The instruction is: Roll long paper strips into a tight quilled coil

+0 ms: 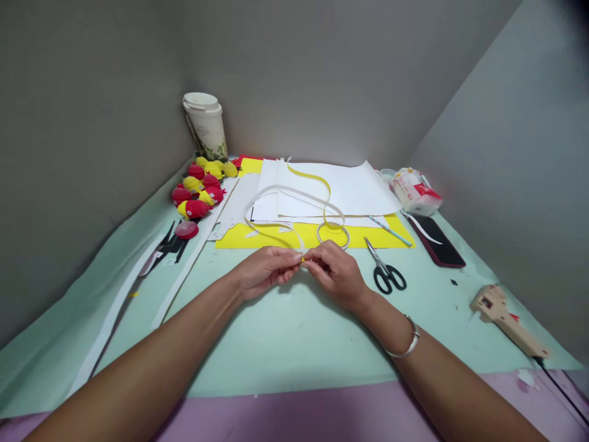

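My left hand (269,270) and my right hand (335,273) meet fingertip to fingertip over the middle of the green table cover. Both pinch the end of a long, thin paper strip (299,191), white on one side and yellow on the other. A tiny bit of yellow shows between the fingertips. From there the strip loops up and back over the white sheets (322,184), curling near a ring shape (334,245) just behind my right hand. Under the sheets lies yellow card (230,237). Scissors with black handles (389,278) rest right of my right hand.
A glue gun (510,319), a phone (439,242) and a tissue pack (415,190) lie at the right. Red and yellow corrugated pieces (193,209), a lidded cup (205,126) and long white strips (184,279) are at the left. A patterned stick (391,231) lies on the card.
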The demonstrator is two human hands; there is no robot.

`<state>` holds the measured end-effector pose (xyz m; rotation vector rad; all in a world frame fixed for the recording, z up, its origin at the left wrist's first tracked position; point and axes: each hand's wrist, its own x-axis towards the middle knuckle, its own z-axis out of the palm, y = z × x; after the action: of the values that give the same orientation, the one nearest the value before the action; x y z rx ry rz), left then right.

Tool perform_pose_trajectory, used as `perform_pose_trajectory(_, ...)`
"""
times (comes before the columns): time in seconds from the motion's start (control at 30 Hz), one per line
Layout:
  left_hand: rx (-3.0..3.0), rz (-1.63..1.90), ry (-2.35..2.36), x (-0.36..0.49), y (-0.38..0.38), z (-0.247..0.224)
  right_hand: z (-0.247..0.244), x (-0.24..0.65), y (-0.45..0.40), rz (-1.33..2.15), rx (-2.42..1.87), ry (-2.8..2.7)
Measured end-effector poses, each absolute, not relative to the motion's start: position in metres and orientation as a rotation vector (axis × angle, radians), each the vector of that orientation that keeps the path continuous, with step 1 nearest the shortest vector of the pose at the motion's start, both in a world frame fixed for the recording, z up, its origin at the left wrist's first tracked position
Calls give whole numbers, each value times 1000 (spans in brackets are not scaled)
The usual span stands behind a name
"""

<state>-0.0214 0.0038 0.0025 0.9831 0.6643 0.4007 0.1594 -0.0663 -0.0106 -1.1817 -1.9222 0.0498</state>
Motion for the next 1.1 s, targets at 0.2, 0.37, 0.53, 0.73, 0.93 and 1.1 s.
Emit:
perform_pose_trajectory(0.2, 981, 393, 659, -22, 4, 2, -12, 161, -65, 101, -1177, -1935)
perform_pose_trajectory(0.37, 990, 378, 660, -22, 5, 1, -10, 160, -66, 158, -1180, -1919)
perform_pose_trajectory(0.53, 990, 375, 660, -23, 5, 2, -8, 161, -65, 228, -1179, -1893)
perform_pose_trajectory(0.73, 985, 376, 671, -22, 4, 3, -8, 162, -65, 274, -1179, -1892)
perform_pose_trajectory(0.93, 973, 372, 676, -22, 4, 2, -8, 162, -65, 287, -1185, -1903)
perform_pose_trajectory(1.1, 992, 387, 679, -21, 4, 1, -8, 163, -64, 288, -1199, -1909)
